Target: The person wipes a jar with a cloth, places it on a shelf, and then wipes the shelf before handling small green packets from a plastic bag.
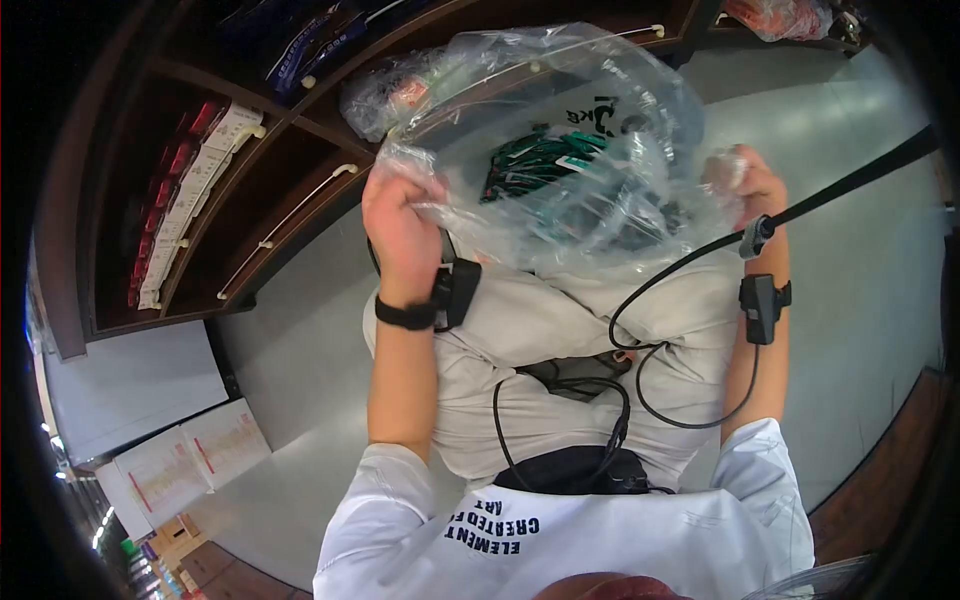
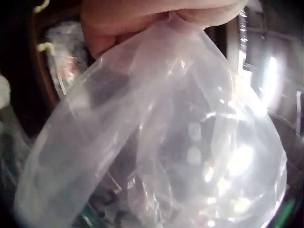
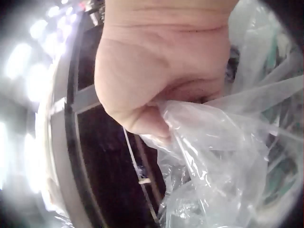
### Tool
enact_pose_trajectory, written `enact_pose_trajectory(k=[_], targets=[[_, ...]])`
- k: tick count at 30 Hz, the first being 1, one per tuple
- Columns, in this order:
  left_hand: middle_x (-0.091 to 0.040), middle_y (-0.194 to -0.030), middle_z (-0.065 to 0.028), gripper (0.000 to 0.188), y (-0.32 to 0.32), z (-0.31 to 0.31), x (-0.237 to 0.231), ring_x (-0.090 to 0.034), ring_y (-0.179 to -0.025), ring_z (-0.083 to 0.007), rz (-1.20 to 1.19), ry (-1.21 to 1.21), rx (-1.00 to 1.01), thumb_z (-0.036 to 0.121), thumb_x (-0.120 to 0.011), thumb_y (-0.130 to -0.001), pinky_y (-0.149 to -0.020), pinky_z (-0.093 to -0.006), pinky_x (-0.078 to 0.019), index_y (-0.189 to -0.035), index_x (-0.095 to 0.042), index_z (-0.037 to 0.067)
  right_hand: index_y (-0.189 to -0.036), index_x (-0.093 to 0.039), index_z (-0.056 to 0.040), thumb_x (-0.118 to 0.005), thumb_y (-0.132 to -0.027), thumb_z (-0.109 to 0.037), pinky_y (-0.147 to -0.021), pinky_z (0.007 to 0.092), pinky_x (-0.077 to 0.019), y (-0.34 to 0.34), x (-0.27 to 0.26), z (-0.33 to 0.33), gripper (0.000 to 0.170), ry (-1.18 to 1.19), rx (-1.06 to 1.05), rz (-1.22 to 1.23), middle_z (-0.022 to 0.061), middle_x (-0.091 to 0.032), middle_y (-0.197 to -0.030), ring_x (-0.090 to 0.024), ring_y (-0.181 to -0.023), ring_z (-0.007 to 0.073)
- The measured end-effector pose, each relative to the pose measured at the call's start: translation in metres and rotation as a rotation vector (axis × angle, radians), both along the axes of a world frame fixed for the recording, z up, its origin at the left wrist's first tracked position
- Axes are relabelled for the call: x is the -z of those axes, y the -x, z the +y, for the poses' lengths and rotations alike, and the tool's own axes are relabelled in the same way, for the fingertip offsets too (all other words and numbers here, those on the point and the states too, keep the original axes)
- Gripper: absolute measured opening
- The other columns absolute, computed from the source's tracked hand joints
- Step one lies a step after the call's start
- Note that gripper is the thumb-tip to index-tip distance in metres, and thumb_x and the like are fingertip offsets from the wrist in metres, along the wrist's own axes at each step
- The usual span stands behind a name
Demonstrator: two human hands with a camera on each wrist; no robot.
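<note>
A person in light trousers (image 1: 510,325) and a white shirt (image 1: 620,540) has both hands on a large clear plastic bag (image 1: 620,190), which spreads between them just beyond the bent knees, beside a dark shelving unit (image 1: 300,122). The left hand (image 1: 400,205) grips the film at the bag's near left, its fingers curled, and in the left wrist view the plastic fans down from that pinch in loose, shiny folds. The right hand (image 1: 760,190) is well apart from it and grips the opposite edge, with gathered film coming out beside the thumb in the right wrist view. Green packets (image 1: 540,160) lie in a heap within the bag's outline; whether they are inside it or behind the film I cannot tell. Black lettering (image 1: 595,115) shows just beyond them. Each wrist wears a small black camera, one on the left (image 1: 455,295) and one on the right (image 1: 762,308). Red and white cartons (image 1: 190,205) stand in a row on the shelving at the left, and white boxes (image 1: 205,450) sit on the grey floor (image 1: 860,230) farther back.
</note>
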State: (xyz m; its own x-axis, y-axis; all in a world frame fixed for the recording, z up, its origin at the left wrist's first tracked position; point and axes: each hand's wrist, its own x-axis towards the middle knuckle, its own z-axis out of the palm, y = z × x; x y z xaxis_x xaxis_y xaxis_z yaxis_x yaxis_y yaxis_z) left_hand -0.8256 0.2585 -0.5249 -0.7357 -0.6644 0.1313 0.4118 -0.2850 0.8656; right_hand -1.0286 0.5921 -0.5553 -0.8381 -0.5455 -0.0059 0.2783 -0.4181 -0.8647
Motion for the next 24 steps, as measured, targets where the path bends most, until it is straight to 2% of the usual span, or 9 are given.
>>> enact_pose_trajectory(k=[1,4,9,11,15,17,21,22,24], targets=[[-0.057,-0.073,-0.0098,0.014,0.005,-0.007,0.001,-0.054,-0.071,-0.0212,-0.075,-0.064,-0.022,-0.004,-0.044,-0.068,-0.072,-0.0318,-0.0441,-0.078,-0.054,0.0,-0.078,-0.055,-0.0024,-0.054,-0.075,-0.006,-0.059,0.0281,-0.0381,0.001,0.002,-0.003,0.005,0.0,-0.001,0.005,0.0044,-0.052,-0.076,-0.049,-0.066,0.0166],[-0.056,-0.075,-0.0102,0.01,0.011,-0.017,0.016,-0.054,-0.076,-0.0226,-0.181,-0.218,-0.031,-0.003,-0.047,-0.071,-0.076,-0.0328,-0.0432,-0.078,-0.053,0.0,-0.071,-0.054,-0.0043,-0.052,-0.057,-0.005,-0.062,0.0239,-0.038,-0.005,0.003,-0.018,0.014,-0.583,-0.238,0.228,0.003,-0.054,-0.071,-0.05,-0.066,0.0143],[-0.059,-0.084,-0.0128,0.013,0.005,-0.02,0.029,-0.055,-0.08,-0.0243,-0.214,-0.151,-0.022,0.001,-0.051,-0.077,-0.081,-0.0344,-0.044,-0.089,-0.056,-0.002,-0.063,-0.052,-0.0036,-0.052,-0.054,-0.005,-0.058,0.0227,-0.0365,-0.013,-0.007,-0.014,0.009,-0.315,-0.311,0.077,0.0017,-0.051,-0.065,-0.046,-0.061,0.0123],[-0.06,-0.091,-0.0121,0.016,0.014,0.003,0.012,-0.057,-0.086,-0.0211,-0.195,0.151,-0.666,-0.004,-0.05,-0.076,-0.088,-0.0326,-0.0424,-0.091,-0.057,-0.004,-0.062,-0.051,-0.004,-0.052,-0.055,-0.005,-0.058,0.0228,-0.0358,-0.02,-0.012,-0.018,0.007,-0.307,-0.274,0.073,0.0012,-0.05,-0.064,-0.046,-0.06,0.0115],[-0.061,-0.098,-0.0104,0.019,0.033,0.047,-0.05,-0.057,-0.092,-0.018,0.131,0.689,-0.66,-0.007,-0.048,-0.077,-0.09,-0.0311,-0.0421,-0.093,-0.058,-0.004,-0.06,-0.049,-0.0066,-0.055,-0.061,-0.005,-0.057,0.022,-0.0337,-0.018,-0.012,-0.031,0.007,-0.42,-0.539,0.176,-0.0029,-0.048,-0.061,-0.044,-0.059,0.0073],[-0.062,-0.1,-0.0089,0.022,0.042,0.055,-0.06,-0.058,-0.095,-0.0166,-0.09,0.912,0.016,-0.007,-0.045,-0.079,-0.087,-0.0298,-0.0445,-0.095,-0.06,-0.003,-0.06,-0.048,-0.0069,-0.056,-0.061,-0.005,-0.057,0.0218,-0.0333,-0.015,-0.009,-0.029,0.008,-0.453,-0.522,0.157,-0.0036,-0.047,-0.061,-0.044,-0.058,0.0069],[-0.062,-0.103,-0.0147,0.025,0.1,0.046,-0.028,-0.061,-0.094,-0.0217,-0.773,1.227,0.637,0.0,-0.046,-0.081,-0.082,-0.0313,-0.0488,-0.102,-0.059,0.0,-0.061,-0.046,-0.0096,-0.055,-0.062,-0.005,-0.056,0.0217,-0.0326,-0.011,-0.016,-0.019,0.01,-0.478,-0.416,0.143,-0.0055,-0.046,-0.061,-0.043,-0.058,0.0053],[-0.062,-0.103,-0.0147,0.025,0.106,0.039,-0.007,-0.061,-0.094,-0.0217,-0.766,1.236,0.648,0.0,-0.046,-0.081,-0.082,-0.0313,-0.0488,-0.102,-0.059,0.0,-0.061,-0.045,-0.0105,-0.054,-0.062,-0.005,-0.056,0.0218,-0.0326,-0.01,-0.02,-0.015,0.011,-0.482,-0.359,0.123,-0.0057,-0.046,-0.062,-0.042,-0.058,0.0051],[-0.058,-0.115,-0.0208,0.027,0.111,0.018,0.054,-0.06,-0.098,-0.0333,-0.895,1.737,0.489,0.004,-0.05,-0.081,-0.081,-0.0403,-0.0491,-0.106,-0.058,0.002,-0.062,-0.045,-0.0113,-0.054,-0.064,-0.005,-0.055,0.0222,-0.0327,-0.002,-0.019,-0.009,0.011,-0.508,-0.265,0.119,-0.0056,-0.047,-0.063,-0.042,-0.059,0.005]])
